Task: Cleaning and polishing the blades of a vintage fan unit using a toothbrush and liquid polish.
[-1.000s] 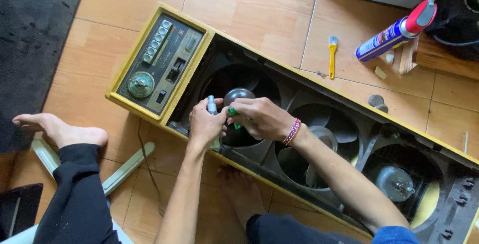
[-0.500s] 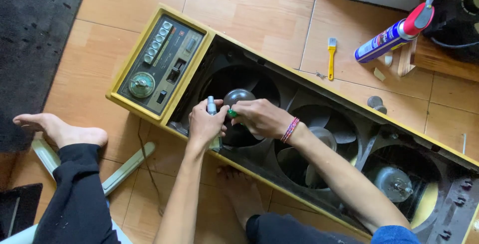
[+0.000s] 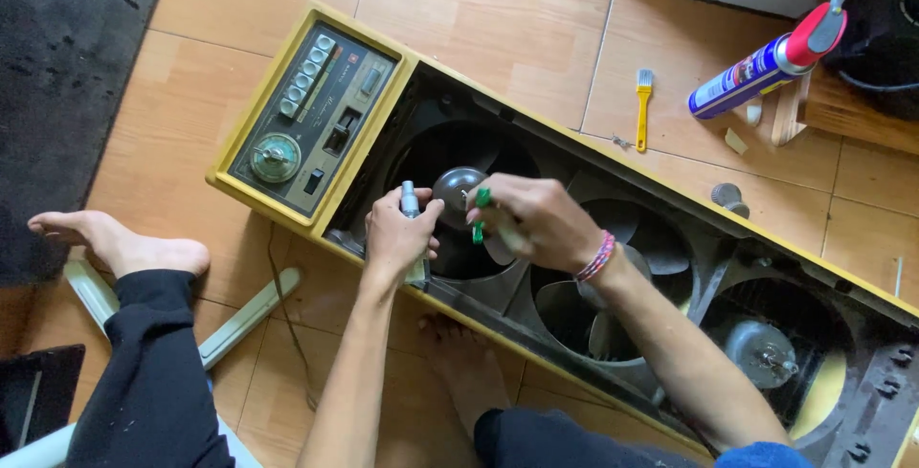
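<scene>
A small grey bottle (image 3: 411, 202) stands upright in the left hand (image 3: 400, 231), whose fingers are closed around its body so that only the capped top shows above them. It is held just over the leftmost fan opening of a long yellow fan housing (image 3: 287, 56) that lies open on the floor. Just beside it, the right hand (image 3: 536, 221) pinches a green-handled tool (image 3: 480, 211) between closed fingers; the tool points down toward the round grey hub (image 3: 454, 186) of the first fan. Whether the tip touches the hub cannot be told. A pink and white bracelet (image 3: 597, 257) sits on the right wrist.

The housing runs diagonally across the tan floor tiles (image 3: 479, 18). At its upper left end is a control panel (image 3: 311, 119) with a row of push buttons and a round dial. Two more fans follow to the right: the middle one (image 3: 622, 267) with dark blades, the far one with a bare metal motor shaft (image 3: 766, 353).

Beyond the housing lie a yellow brush (image 3: 642, 109) and a blue spray can (image 3: 766, 66) with a red cap. The person's bare left foot (image 3: 120, 243) rests beside a black mat (image 3: 67, 56).
</scene>
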